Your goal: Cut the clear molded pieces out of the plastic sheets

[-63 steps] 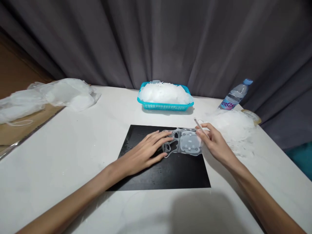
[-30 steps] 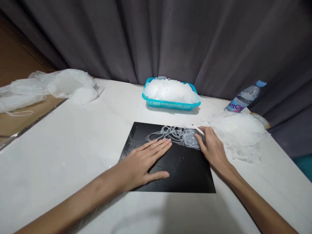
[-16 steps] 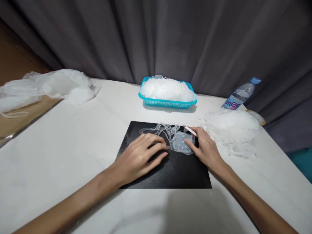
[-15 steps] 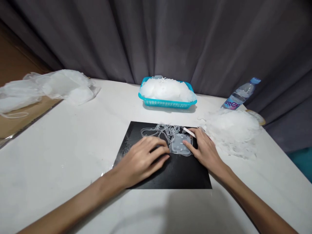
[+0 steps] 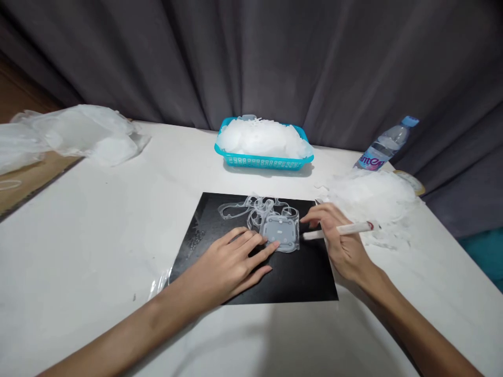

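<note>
Your right hand (image 5: pixel 346 251) pinches the pen-like tool (image 5: pixel 353 228), its long axis running sideways, tip aimed left at the plastic piece (image 5: pixel 280 230) just beyond those fingers. Your left hand (image 5: pixel 233 259) is nearer, spread fingers touching the plastic piece's near edge.

So the right hand (image 5: pixel 341 246) has lifted its thumb off the clear square piece (image 5: pixel 281 233) and backed away to the side. The white pen-like tool (image 5: pixel 356 228) swung round in that hand, one end now aimed at the piece. Meanwhile the piece slid toward the left hand (image 5: pixel 236 259), whose fingertips now touch its near-left corner.
</note>
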`<move>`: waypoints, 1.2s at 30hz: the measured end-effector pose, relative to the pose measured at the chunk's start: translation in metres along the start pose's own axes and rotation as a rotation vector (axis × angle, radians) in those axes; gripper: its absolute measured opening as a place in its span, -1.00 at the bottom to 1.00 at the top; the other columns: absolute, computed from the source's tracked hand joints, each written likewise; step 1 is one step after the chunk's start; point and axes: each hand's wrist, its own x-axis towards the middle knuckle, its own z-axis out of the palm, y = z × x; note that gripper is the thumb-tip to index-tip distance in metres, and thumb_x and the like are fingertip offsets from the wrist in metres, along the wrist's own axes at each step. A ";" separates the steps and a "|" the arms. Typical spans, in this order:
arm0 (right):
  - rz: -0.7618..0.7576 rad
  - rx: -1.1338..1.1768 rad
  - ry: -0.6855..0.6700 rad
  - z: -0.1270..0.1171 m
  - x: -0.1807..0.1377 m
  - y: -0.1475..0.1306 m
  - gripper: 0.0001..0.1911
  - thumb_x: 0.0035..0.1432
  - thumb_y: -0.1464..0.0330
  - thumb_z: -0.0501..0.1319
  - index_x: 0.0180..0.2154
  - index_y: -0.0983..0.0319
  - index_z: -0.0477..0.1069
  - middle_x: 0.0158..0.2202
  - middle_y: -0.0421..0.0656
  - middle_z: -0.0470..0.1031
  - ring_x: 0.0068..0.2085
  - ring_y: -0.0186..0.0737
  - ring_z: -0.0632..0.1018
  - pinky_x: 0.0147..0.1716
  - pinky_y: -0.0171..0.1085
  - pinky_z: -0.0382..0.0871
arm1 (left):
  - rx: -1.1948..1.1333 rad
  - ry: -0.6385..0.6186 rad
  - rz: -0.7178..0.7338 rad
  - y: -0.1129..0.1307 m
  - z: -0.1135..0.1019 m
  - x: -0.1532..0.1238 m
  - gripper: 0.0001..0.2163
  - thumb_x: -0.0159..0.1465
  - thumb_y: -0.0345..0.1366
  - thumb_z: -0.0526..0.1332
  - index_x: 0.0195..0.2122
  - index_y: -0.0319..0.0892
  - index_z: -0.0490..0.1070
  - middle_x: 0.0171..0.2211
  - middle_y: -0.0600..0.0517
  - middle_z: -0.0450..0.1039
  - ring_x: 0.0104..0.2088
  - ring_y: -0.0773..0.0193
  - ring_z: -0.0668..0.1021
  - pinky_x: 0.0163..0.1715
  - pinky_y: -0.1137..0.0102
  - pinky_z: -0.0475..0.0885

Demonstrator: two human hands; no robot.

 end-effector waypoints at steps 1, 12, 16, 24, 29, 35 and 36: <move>0.005 0.070 -0.075 0.002 -0.002 0.001 -0.57 0.57 0.22 -0.11 -0.08 0.13 0.52 -0.16 -0.12 0.49 -0.14 -0.20 0.56 -0.14 -0.20 0.46 | 0.029 0.015 -0.002 0.002 0.001 -0.001 -0.66 0.52 -0.22 0.13 0.23 -0.22 0.46 -0.05 -0.08 0.60 -0.06 0.06 0.58 0.05 0.16 0.39; 0.027 0.260 -0.272 0.008 0.005 0.001 -0.99 0.34 0.37 0.33 -0.20 0.16 0.54 -0.19 -0.18 0.61 -0.14 -0.23 0.62 -0.11 -0.27 0.49 | -0.061 0.030 0.023 0.012 0.000 -0.001 -0.65 0.55 -0.28 0.06 0.25 -0.27 0.44 0.18 -0.11 0.56 0.13 0.06 0.58 0.16 0.19 0.41; 0.027 0.282 -0.348 0.007 0.003 0.008 -0.95 0.34 0.42 0.31 -0.18 0.16 0.55 -0.17 -0.18 0.61 -0.12 -0.23 0.62 -0.08 -0.26 0.49 | -0.122 -0.041 -0.032 0.011 0.000 -0.004 -0.64 0.56 -0.26 0.03 0.27 -0.18 0.44 0.21 -0.13 0.51 0.10 0.02 0.60 0.08 0.14 0.48; -0.025 0.250 -0.394 0.006 0.002 0.009 -0.95 0.36 0.39 0.31 -0.15 0.14 0.55 -0.14 -0.17 0.61 -0.05 -0.18 0.59 0.02 -0.18 0.46 | -0.213 -0.075 -0.082 0.012 0.001 -0.007 -0.63 0.56 -0.25 0.02 0.31 -0.16 0.38 0.28 -0.13 0.44 0.18 0.02 0.55 0.13 0.12 0.44; 0.003 0.273 -0.430 0.008 0.002 0.010 -0.95 0.37 0.39 0.30 -0.14 0.15 0.55 -0.13 -0.18 0.60 -0.07 -0.21 0.60 0.00 -0.21 0.46 | -0.223 -0.048 -0.088 0.012 0.000 -0.005 -0.64 0.56 -0.25 0.03 0.30 -0.17 0.39 0.24 -0.12 0.49 0.14 0.04 0.57 0.13 0.15 0.42; -0.007 0.259 -0.434 0.009 0.001 0.010 -0.94 0.38 0.36 0.29 -0.14 0.16 0.54 -0.13 -0.16 0.61 -0.07 -0.19 0.60 0.00 -0.20 0.47 | -0.228 -0.043 -0.103 0.013 -0.002 -0.004 -0.65 0.54 -0.25 0.06 0.29 -0.10 0.41 0.22 -0.10 0.51 0.13 0.03 0.58 0.11 0.13 0.44; -0.009 0.253 -0.435 0.009 0.001 0.010 -0.94 0.38 0.37 0.29 -0.13 0.16 0.54 -0.13 -0.15 0.61 -0.07 -0.19 0.60 0.00 -0.19 0.47 | -0.221 -0.044 -0.101 0.013 -0.002 -0.004 -0.65 0.54 -0.26 0.06 0.28 -0.11 0.42 0.22 -0.11 0.51 0.13 0.02 0.58 0.12 0.13 0.44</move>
